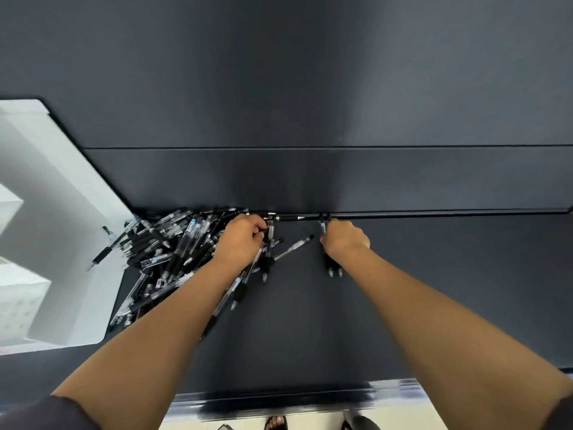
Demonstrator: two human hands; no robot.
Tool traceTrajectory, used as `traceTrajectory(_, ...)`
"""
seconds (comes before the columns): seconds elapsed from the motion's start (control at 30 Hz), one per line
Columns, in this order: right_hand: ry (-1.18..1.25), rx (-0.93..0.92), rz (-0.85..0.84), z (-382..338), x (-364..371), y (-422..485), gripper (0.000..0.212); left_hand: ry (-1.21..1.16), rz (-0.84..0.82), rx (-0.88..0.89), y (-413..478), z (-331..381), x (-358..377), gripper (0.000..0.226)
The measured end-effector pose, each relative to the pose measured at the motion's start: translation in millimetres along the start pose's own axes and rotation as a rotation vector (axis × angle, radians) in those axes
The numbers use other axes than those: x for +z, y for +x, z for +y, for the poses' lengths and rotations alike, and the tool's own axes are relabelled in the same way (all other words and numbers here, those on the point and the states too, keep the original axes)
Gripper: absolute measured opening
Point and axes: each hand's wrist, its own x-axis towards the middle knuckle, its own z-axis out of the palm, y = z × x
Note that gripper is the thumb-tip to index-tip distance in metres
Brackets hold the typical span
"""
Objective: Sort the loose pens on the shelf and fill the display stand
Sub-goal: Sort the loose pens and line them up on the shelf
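The right hand [345,240], just right of the frame's centre, is clenched around a small bunch of pens [334,269]; their tips stick out below the fist and their clip ends above it. The left hand [243,240], just left of centre, curls its fingers round a few more held pens [267,259], which slant down towards the lower left under the wrist. Between the two hands a single clear pen [294,247] lies slanted on the dark shelf [418,290]. Just above the hands, a black pen [288,217] lies along the foot of the dark back panel [310,178]. Left of the left hand, touching it, a loose pile of pens [167,252] covers the shelf's left end. One stray pen [102,254] lies beyond it on the white surface [62,212] at the left edge of the frame.
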Motion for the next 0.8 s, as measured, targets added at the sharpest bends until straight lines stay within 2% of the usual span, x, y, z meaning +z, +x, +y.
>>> traceTrajectory(0.07, -0.072, -0.074, 0.094, -5, -2, -4, 0.037, 0.009, 0.0, -0.003, -1, -1, -2, 0.026)
traceTrajectory(0.13, -0.009, -0.187, 0.145, -15, -6, -9, 0.03, 0.034, -0.011, -0.007, -3, -2, -4, 0.025)
traceTrajectory(0.23, 0.101, -0.362, 0.04, -35, -10, -16, 0.025, 0.091, -0.007, -0.017, -7, -6, -10, 0.025)
traceTrajectory(0.33, 0.104, -0.448, -0.068, -54, -10, -23, 0.02, 0.178, 0.014, -0.041, -15, -15, -17, 0.026)
traceTrajectory(0.5, 0.13, -0.396, -0.19, -77, -4, -27, 0.025, 0.392, -0.034, -0.06, -24, -29, -24, 0.033)
traceTrajectory(0.63, 0.189, -0.341, -0.192, -84, -1, -27, 0.024, 0.495, -0.049, -0.072, -23, -33, -22, 0.031)
traceTrajectory(0.7, 0.222, -0.329, -0.181, -86, 0, -26, 0.022, 0.486, -0.035, -0.08, -21, -32, -22, 0.029)
traceTrajectory(0.8, 0.313, -0.274, -0.183, -92, 3, -22, 0.019, 0.35, 0.09, -0.094, -19, -31, -30, 0.024)
